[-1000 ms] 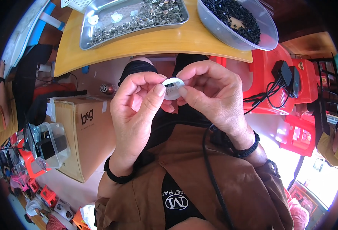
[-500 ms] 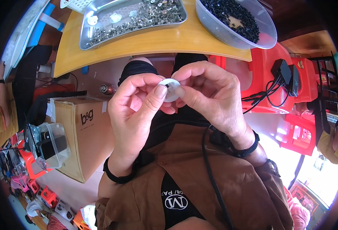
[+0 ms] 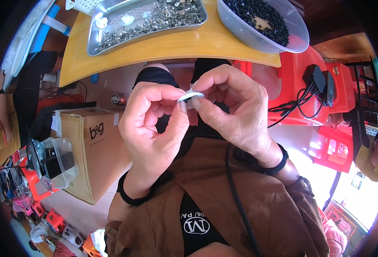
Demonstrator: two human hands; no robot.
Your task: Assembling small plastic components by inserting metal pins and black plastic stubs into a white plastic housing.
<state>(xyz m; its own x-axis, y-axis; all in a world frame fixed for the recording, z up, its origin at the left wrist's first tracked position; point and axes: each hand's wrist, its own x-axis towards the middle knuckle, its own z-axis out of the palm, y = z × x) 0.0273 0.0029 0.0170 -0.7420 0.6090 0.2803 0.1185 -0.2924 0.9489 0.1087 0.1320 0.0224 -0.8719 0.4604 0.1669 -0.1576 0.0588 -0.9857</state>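
Note:
Between my two hands, above my lap, is a small round white plastic part with a dark piece at its lower side. A small clear bit sticks up from its top edge. My left hand pinches its left side between thumb and forefinger. My right hand grips the right side the same way, the thumb pressed on its near face. The disc is tilted, so its rim is seen nearly edge-on. Fingertips cover part of it.
Ahead on a yellow table stand a metal tray of small clear and metallic parts and a clear plastic bowl of small black parts. A cardboard box is at left. Red plastic stools and black cables are at right.
The white disc has tipped from facing me to nearly edge-on, and the clear bit now shows at its top. Both thumbs have shifted slightly along it.

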